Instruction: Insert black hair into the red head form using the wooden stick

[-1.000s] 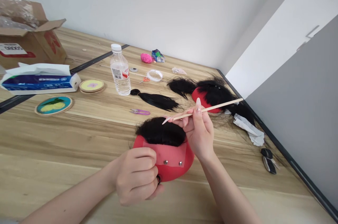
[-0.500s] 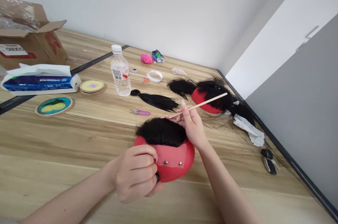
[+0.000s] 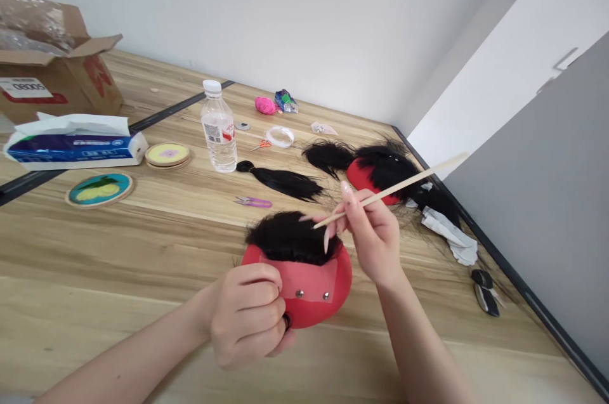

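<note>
A red rounded form [image 3: 314,314] bears a clear pinkish patch [image 3: 309,280] pinned with silvery round-headed pins. A tuft of short black hair [image 3: 290,236] covers its far side. My left hand [image 3: 250,312] is closed at the form's lower left edge, gripping it; the fingertips are partly hidden, and something black shows by the fingers. In my right hand [image 3: 368,226] is a thin pale wooden stick [image 3: 399,185], pinched between thumb and fingers. Its lower end points down at the hair; whether it touches, I cannot tell.
Beyond lie purple thread snips [image 3: 257,202], a black hair bundle [image 3: 283,182], a water bottle [image 3: 219,131], orange scissors [image 3: 263,144] and a second red form with hair [image 3: 361,175]. At left are embroidery hoops [image 3: 99,190], a tissue pack [image 3: 71,147] and a cardboard box [image 3: 90,90].
My right hand has moved right and back from the hair, with the stick still in it; the stick's tip now lies over the hair. My left hand and the red form have barely moved.
</note>
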`<state>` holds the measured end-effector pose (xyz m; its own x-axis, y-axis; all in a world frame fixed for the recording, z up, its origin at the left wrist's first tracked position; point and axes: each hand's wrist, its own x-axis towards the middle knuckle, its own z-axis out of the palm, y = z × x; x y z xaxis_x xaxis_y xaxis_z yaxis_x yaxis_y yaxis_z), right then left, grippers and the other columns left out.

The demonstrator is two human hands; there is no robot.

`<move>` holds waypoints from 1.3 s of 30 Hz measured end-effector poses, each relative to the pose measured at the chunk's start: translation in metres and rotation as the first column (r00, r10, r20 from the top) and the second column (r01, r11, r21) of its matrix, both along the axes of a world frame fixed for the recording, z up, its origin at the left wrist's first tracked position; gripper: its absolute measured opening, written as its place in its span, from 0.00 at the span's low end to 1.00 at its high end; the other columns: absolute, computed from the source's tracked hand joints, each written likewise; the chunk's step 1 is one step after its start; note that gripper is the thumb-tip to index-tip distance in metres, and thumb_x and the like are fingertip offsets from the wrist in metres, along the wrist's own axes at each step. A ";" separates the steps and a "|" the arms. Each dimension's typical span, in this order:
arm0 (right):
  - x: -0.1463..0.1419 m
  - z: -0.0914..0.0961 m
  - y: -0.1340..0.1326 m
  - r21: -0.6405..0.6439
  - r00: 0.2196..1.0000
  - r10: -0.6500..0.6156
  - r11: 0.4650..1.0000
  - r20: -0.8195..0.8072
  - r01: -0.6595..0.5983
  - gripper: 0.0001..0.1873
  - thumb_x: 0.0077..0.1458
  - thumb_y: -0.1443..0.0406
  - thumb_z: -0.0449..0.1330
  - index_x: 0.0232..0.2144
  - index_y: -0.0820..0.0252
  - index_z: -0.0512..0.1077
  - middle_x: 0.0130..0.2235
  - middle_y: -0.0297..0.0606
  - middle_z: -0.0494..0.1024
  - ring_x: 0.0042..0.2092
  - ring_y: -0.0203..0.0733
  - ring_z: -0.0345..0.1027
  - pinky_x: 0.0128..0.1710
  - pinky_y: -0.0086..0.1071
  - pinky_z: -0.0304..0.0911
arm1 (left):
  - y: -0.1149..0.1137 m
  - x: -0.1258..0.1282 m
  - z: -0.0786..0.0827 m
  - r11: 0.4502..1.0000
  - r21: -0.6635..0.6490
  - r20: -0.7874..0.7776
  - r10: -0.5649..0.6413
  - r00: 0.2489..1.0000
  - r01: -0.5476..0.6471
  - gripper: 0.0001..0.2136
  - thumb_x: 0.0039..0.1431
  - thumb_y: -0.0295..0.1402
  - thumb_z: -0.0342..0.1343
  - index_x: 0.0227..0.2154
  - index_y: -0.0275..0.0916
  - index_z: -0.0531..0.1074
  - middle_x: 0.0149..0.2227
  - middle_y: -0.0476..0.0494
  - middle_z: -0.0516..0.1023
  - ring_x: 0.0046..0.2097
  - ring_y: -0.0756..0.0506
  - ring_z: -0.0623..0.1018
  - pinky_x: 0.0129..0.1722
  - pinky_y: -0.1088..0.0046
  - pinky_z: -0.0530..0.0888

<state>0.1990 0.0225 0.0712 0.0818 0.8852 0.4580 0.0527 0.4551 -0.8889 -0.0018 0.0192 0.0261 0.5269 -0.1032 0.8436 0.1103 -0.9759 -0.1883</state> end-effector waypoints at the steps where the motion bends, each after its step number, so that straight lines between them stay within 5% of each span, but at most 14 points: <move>1: -0.005 0.001 -0.005 -0.026 0.995 0.098 0.995 -0.002 -0.098 0.12 0.66 0.59 0.56 0.30 0.56 0.69 0.21 0.27 0.71 0.22 0.35 0.71 0.29 0.32 0.70 | -0.001 0.000 -0.002 1.000 0.002 0.000 -0.007 1.000 0.007 0.19 0.64 0.25 0.50 0.16 0.37 0.69 0.20 0.51 0.72 0.24 0.53 0.69 0.32 0.76 0.79; 5: -0.020 -0.010 -0.015 -0.163 0.956 0.285 0.948 0.061 -0.273 0.11 0.68 0.59 0.53 0.33 0.56 0.68 0.21 0.27 0.72 0.21 0.34 0.69 0.34 0.35 0.72 | -0.004 0.000 -0.009 0.999 0.011 -0.003 -0.037 0.999 0.038 0.19 0.64 0.26 0.51 0.15 0.37 0.68 0.21 0.50 0.72 0.24 0.53 0.68 0.30 0.74 0.78; 16: -0.024 -0.022 -0.008 -0.183 0.952 0.187 0.972 0.243 -0.145 0.13 0.68 0.58 0.52 0.31 0.55 0.66 0.19 0.22 0.60 0.18 0.30 0.53 0.33 0.33 0.66 | -0.004 0.003 -0.018 0.998 0.003 -0.081 -0.067 0.994 0.067 0.17 0.60 0.24 0.55 0.15 0.37 0.67 0.22 0.50 0.68 0.25 0.51 0.65 0.30 0.72 0.75; 20: -0.025 -0.024 -0.007 -0.148 0.952 0.158 0.981 0.264 -0.122 0.13 0.67 0.59 0.54 0.30 0.56 0.67 0.20 0.24 0.60 0.21 0.31 0.54 0.35 0.33 0.66 | -0.004 0.003 -0.020 0.998 0.004 -0.089 -0.061 0.994 0.062 0.17 0.60 0.25 0.55 0.15 0.38 0.66 0.22 0.50 0.68 0.25 0.51 0.64 0.29 0.72 0.75; 26: -0.025 -0.022 -0.008 -0.177 0.950 0.147 0.979 0.275 -0.101 0.14 0.64 0.56 0.57 0.30 0.58 0.69 0.20 0.25 0.63 0.21 0.31 0.53 0.22 0.27 0.54 | -0.002 0.004 -0.024 0.996 -0.006 -0.083 -0.088 0.993 0.088 0.16 0.59 0.25 0.55 0.16 0.38 0.66 0.22 0.51 0.68 0.25 0.51 0.64 0.30 0.71 0.74; 39: -0.026 -0.025 -0.005 -0.242 0.981 0.118 0.967 0.156 -0.078 0.15 0.64 0.53 0.57 0.31 0.57 0.69 0.20 0.26 0.67 0.17 0.29 0.56 0.18 0.25 0.56 | -0.002 0.005 -0.021 0.997 0.003 -0.083 -0.076 0.994 0.077 0.14 0.57 0.24 0.56 0.17 0.37 0.67 0.22 0.51 0.68 0.25 0.51 0.64 0.28 0.72 0.73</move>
<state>0.1727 0.0173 0.0467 -0.0705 0.9690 0.2369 0.1754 0.2458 -0.9533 0.0035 0.0176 0.0049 0.5852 -0.1510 0.7967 0.0191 -0.9797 -0.1996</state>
